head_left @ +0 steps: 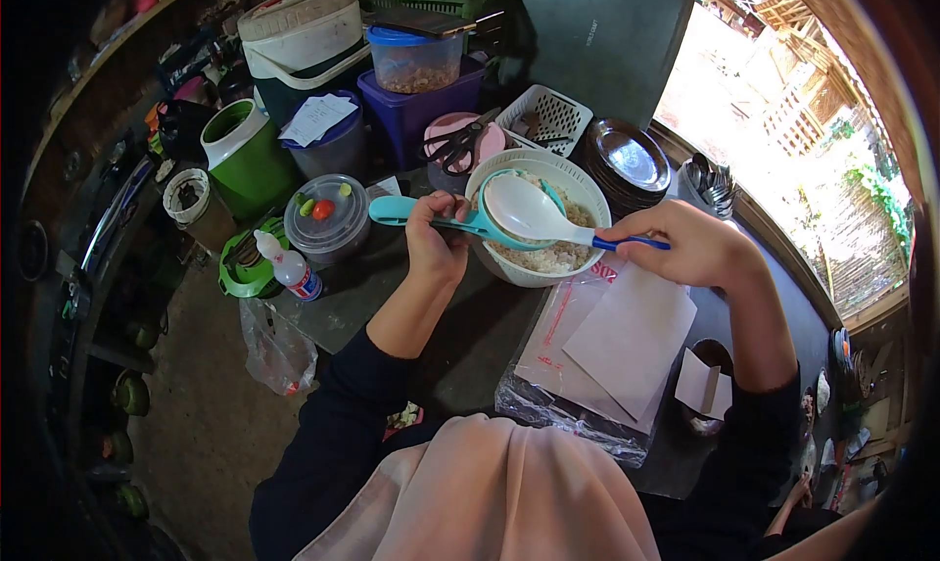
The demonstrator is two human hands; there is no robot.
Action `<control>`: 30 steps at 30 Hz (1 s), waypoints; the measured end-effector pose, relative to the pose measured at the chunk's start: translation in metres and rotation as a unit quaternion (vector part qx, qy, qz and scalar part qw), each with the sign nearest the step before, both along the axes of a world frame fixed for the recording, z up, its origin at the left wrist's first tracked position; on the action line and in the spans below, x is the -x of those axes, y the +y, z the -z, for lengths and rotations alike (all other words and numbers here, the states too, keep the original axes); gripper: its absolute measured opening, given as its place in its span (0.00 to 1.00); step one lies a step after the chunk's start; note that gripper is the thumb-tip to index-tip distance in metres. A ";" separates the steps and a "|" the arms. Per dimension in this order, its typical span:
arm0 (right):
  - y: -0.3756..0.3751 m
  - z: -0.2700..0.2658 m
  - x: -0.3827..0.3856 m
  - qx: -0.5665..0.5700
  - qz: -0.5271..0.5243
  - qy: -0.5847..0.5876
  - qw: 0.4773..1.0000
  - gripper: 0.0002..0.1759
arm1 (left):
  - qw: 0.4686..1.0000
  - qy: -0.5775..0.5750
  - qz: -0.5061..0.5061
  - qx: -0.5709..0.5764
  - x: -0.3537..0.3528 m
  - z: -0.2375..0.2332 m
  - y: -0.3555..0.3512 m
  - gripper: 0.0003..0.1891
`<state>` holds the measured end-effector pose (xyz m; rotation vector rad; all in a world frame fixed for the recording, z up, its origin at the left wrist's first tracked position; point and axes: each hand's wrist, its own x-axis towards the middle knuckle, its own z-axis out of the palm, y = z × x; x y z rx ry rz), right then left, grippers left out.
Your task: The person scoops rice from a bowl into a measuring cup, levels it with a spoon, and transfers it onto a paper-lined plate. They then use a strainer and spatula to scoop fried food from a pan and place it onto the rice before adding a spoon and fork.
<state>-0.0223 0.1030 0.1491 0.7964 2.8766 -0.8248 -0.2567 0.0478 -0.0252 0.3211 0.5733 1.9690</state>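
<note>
My left hand (436,243) grips the handle of a teal scoop (470,220) held over a white bowl of rice (578,181). My right hand (690,246) holds a white rice paddle (529,211) by its blue handle, its blade lying over the scoop's cup above the rice. Just in front of the bowl, a white paper sheet (632,336) lies on a stack of clear plastic bags (558,365).
Around the bowl are a lidded clear tub with small fruits (326,218), a squeeze bottle (290,265), a green jug (245,155), scissors (460,142) on a pink lid, a white basket (553,116), stacked dark plates (627,160), spoons (715,181) and a purple box (416,106).
</note>
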 end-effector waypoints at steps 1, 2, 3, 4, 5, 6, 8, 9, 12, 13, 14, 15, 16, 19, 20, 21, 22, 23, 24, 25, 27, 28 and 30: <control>-0.001 -0.008 -0.003 -0.001 0.000 0.000 1.000 0.16 | 1.000 -0.007 0.011 -0.007 0.000 -0.001 -0.001 0.10; -0.003 -0.020 -0.006 0.083 0.069 -0.018 0.994 0.16 | 1.000 -0.014 0.021 -0.015 0.001 -0.002 -0.002 0.10; -0.002 -0.028 -0.009 0.166 0.136 -0.037 0.976 0.15 | 1.000 -0.015 0.020 -0.016 0.002 -0.002 -0.003 0.10; 0.000 -0.031 -0.011 0.165 0.135 -0.038 0.976 0.15 | 0.999 -0.015 0.026 -0.031 0.002 -0.002 -0.004 0.09; 0.003 -0.033 -0.014 0.125 0.134 -0.017 0.983 0.15 | 0.998 -0.016 0.032 -0.045 0.003 -0.001 -0.004 0.09; 0.004 -0.035 -0.015 0.084 0.132 0.004 0.988 0.15 | 0.998 -0.016 0.032 -0.046 0.002 0.000 -0.004 0.09; 0.004 -0.034 -0.012 0.065 0.126 -0.011 0.990 0.14 | 0.998 -0.025 0.029 -0.044 0.003 0.001 -0.003 0.09; 0.006 -0.028 -0.013 0.083 0.122 -0.022 0.989 0.14 | 0.998 -0.025 0.028 -0.045 0.003 0.000 -0.002 0.09; 0.000 -0.017 -0.009 0.075 0.087 -0.014 0.993 0.15 | 1.000 -0.013 0.007 -0.023 0.002 0.001 -0.002 0.10; -0.003 -0.015 -0.005 0.046 0.057 0.008 0.997 0.15 | 1.000 -0.022 0.005 -0.022 0.003 0.004 0.000 0.10; -0.007 -0.016 -0.001 0.046 0.057 0.008 0.997 0.15 | 0.999 -0.031 0.003 -0.020 0.004 0.006 0.001 0.10; -0.011 -0.018 0.003 0.024 0.059 -0.009 0.998 0.16 | 0.999 -0.031 0.003 -0.020 0.004 0.007 0.002 0.10; -0.014 -0.019 0.005 0.001 0.061 -0.026 0.998 0.16 | 0.999 -0.032 -0.003 -0.020 0.004 0.007 0.002 0.10; -0.013 -0.006 0.006 -0.047 0.041 -0.017 0.998 0.17 | 1.000 -0.025 -0.009 -0.014 0.002 0.005 0.002 0.09; -0.014 -0.002 0.007 -0.047 0.040 -0.018 0.998 0.17 | 1.000 -0.016 -0.008 -0.007 0.002 0.004 0.001 0.09; -0.015 0.001 0.007 -0.052 0.043 -0.020 0.998 0.17 | 1.000 -0.016 -0.008 -0.006 0.002 0.004 0.000 0.09; -0.016 0.002 0.008 -0.057 0.047 -0.021 0.997 0.17 | 1.000 -0.011 -0.010 0.000 0.003 0.003 0.000 0.08; -0.016 0.001 0.010 -0.057 0.047 -0.020 0.997 0.17 | 1.000 -0.006 -0.012 0.005 0.003 0.003 0.001 0.08; -0.017 -0.001 0.012 -0.048 0.054 -0.040 0.997 0.17 | 1.000 -0.005 -0.011 0.005 0.005 0.004 0.001 0.08; -0.016 -0.002 0.012 -0.039 0.062 -0.060 0.996 0.16 | 1.000 -0.010 -0.001 0.002 0.007 0.008 0.002 0.07; -0.011 0.001 0.012 -0.026 0.070 -0.064 0.995 0.16 | 1.000 -0.015 0.010 0.000 0.006 0.008 0.003 0.07; -0.009 0.003 0.012 -0.014 0.075 -0.068 0.995 0.16 | 1.000 -0.015 0.009 0.004 0.006 0.006 0.002 0.07; -0.008 0.004 0.015 -0.014 0.077 -0.074 0.994 0.16 | 1.000 -0.015 0.006 0.009 0.006 0.004 0.000 0.07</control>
